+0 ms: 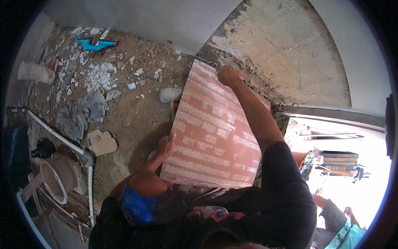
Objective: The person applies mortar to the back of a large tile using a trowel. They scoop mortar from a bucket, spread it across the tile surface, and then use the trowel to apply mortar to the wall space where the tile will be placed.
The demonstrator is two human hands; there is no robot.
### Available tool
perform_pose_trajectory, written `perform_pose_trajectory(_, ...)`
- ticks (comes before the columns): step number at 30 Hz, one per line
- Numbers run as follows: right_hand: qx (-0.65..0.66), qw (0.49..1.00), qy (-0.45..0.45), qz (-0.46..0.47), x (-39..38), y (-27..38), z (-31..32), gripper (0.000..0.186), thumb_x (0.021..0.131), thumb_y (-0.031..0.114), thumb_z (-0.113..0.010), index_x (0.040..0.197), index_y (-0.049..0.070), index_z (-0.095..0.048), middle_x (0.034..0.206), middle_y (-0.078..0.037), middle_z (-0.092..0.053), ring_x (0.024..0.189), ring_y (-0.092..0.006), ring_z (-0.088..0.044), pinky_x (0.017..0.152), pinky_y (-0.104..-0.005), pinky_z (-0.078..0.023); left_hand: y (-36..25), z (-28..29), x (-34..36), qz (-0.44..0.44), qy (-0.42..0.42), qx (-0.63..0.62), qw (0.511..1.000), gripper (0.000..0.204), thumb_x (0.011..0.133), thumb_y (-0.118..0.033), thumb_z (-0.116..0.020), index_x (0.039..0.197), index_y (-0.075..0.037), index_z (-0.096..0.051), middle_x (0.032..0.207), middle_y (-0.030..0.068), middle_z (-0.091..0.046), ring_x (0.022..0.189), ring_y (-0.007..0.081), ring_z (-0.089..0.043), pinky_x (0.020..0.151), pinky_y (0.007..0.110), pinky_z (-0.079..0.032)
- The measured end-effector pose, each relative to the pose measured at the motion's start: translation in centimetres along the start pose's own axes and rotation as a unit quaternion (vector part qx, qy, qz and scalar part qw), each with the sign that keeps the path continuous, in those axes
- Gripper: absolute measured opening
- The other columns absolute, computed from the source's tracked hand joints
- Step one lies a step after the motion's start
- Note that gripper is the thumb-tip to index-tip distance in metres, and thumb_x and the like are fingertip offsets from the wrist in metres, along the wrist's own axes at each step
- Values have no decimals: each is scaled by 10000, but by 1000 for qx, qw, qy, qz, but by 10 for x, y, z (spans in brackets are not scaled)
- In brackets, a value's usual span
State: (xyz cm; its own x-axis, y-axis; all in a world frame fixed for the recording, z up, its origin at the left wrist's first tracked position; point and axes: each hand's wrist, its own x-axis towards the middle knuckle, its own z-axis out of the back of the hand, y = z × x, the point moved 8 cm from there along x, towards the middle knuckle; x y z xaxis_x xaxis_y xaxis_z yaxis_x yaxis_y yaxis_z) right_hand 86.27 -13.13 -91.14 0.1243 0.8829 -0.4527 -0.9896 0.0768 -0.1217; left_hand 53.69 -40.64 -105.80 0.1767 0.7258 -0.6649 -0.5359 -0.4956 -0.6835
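A large reddish ceramic tile lies in front of me, its ribbed side streaked with white facing up. My left hand is closed on the tile's left edge, with a finger or thumb over the face and the rest partly hidden beside it. At the far right edge, next to the wall base, my right hand is curled against the tile, its fingertips mostly hidden. Just left of the tile's far half sits a whitish block.
White rubble, a grey cloth and a broken flat piece lie on the dirt floor. A white pipe runs along the left, near a round bucket. A blue fitting lies far left. Another person is outside the doorway.
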Motion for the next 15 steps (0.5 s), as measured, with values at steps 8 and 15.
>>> perform_pose_trajectory(8, 34, 998, -14, -43, -18, -20, 43, 427, 886, 320, -536, 1151, 2, -642, 1218, -239, -618, 1154, -371, -601, 962, -481, -487, -26, 10, -11, 28, 49, 3, 998, 708, 976, -599, -352, 1025, 46, -638, 993, 269, -648, 973, 436, -615, 816, 499, -448)
perform_pose_trajectory(15, 14, 997, -77, -20, -80, -54, 105, 495, 827, 395, -639, 1079, -30, -671, 1109, -253, -661, 1033, -387, -647, 909, -479, -506, 46, -10, 17, 90, -4, -57, 994, 778, 934, -669, -368, 1139, 38, -620, 1124, 268, -638, 1100, 421, -590, 912, 479, -441)
